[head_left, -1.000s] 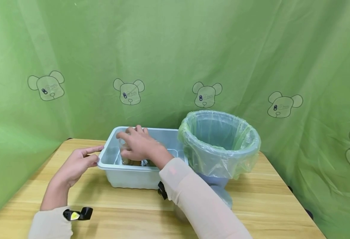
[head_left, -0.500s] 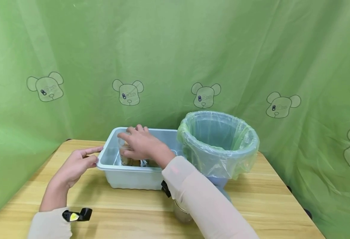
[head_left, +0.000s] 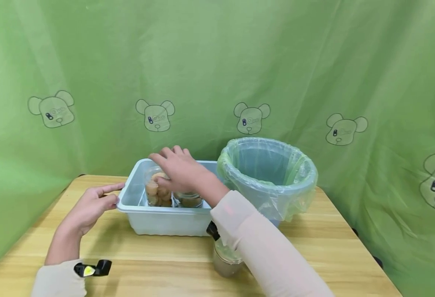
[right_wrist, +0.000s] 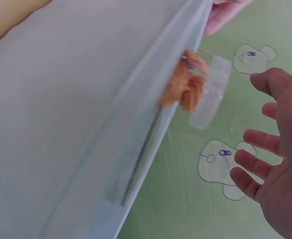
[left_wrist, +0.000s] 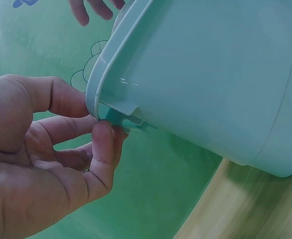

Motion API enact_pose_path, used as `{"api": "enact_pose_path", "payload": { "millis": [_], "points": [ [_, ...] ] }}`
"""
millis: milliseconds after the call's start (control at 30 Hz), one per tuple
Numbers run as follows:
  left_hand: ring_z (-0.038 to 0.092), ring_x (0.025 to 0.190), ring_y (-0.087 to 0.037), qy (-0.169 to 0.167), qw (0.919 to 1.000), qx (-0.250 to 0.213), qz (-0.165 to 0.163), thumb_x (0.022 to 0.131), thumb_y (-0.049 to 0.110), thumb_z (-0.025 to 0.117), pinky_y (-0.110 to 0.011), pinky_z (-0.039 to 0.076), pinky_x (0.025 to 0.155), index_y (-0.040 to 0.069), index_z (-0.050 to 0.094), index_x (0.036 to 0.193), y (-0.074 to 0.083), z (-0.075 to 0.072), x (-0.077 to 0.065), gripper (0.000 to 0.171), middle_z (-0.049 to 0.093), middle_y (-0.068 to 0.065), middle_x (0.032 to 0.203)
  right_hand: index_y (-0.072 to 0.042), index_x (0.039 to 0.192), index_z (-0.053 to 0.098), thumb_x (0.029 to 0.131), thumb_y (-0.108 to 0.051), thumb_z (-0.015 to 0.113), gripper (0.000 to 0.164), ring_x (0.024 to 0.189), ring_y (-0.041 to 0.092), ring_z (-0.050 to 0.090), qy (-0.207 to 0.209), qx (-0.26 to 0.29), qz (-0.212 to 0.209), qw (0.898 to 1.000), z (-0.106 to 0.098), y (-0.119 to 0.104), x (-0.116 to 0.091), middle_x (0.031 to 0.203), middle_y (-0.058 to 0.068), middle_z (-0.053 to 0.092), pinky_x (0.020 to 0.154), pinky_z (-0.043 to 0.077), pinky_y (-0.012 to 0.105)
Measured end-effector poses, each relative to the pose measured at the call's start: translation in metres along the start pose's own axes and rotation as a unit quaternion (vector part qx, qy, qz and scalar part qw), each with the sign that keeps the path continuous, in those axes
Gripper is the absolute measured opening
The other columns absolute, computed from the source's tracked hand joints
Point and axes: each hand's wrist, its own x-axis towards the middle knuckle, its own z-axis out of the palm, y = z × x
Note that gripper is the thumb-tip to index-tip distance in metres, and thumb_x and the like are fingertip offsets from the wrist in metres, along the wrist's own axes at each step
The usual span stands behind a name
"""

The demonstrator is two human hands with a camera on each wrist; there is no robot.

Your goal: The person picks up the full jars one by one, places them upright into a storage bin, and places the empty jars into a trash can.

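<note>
My left hand [head_left: 91,208] pinches the left rim of a pale blue plastic tub [head_left: 169,222], thumb on one side and fingertips on the other in the left wrist view. Inside the tub stands a clear jar [head_left: 159,196] with light brown pieces in it. My right hand [head_left: 182,171] is just above this jar, its fingers spread and loosely bent. In the right wrist view a gap shows between the fingers and the jar's clear lid [right_wrist: 213,92]. Beside it in the tub is a second clear jar [head_left: 188,201] with brownish contents, partly behind the right wrist.
A bin [head_left: 276,189] lined with a thin green bag stands against the tub's right side. Nearer on the wooden table [head_left: 158,268], a lidded jar [head_left: 226,262] with greyish contents is partly covered by the right sleeve. Green cloth hangs behind.
My right hand has let go of the jar in the tub and risen slightly to the right. More of both tub jars and the table jar shows. The left hand keeps its hold.
</note>
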Motion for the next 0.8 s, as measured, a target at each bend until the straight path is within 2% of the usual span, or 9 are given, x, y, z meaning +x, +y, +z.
{"api": "enact_pose_path", "payload": {
  "millis": [333,633,800],
  "points": [
    [0.067,0.111,-0.021,-0.001,0.9999,0.007,-0.008,0.094,-0.001,0.052,-0.021,0.052,0.089,-0.011,0.044,0.148,0.0,0.0,-0.001,0.055,0.042,-0.03,0.153,-0.019,0.16,0.034,0.103,-0.043,0.054,0.065,0.129,0.029,0.043,0.026,0.0,0.0,1.0,-0.023,0.007,-0.017,0.151,0.008,0.046,0.105,0.037,0.047],
    [0.067,0.111,-0.022,-0.003,1.0,0.005,-0.006,0.095,-0.001,0.051,-0.021,0.052,0.089,-0.012,0.043,0.148,0.0,0.0,0.0,0.055,0.04,-0.029,0.155,-0.021,0.159,0.035,0.103,-0.042,0.056,0.064,0.13,0.03,0.045,0.05,-0.016,0.001,0.999,-0.042,0.015,-0.04,0.151,0.008,0.047,0.105,0.039,0.047],
    [0.067,0.109,-0.016,-0.001,1.0,0.004,-0.008,0.094,-0.001,0.051,-0.021,0.053,0.089,-0.012,0.045,0.147,-0.002,0.0,0.0,0.054,0.041,-0.029,0.154,-0.017,0.159,0.036,0.102,-0.039,0.058,0.065,0.128,0.03,0.046,0.068,-0.009,0.002,0.998,-0.049,0.022,-0.055,0.151,0.01,0.048,0.104,0.038,0.048]
  ]
}}
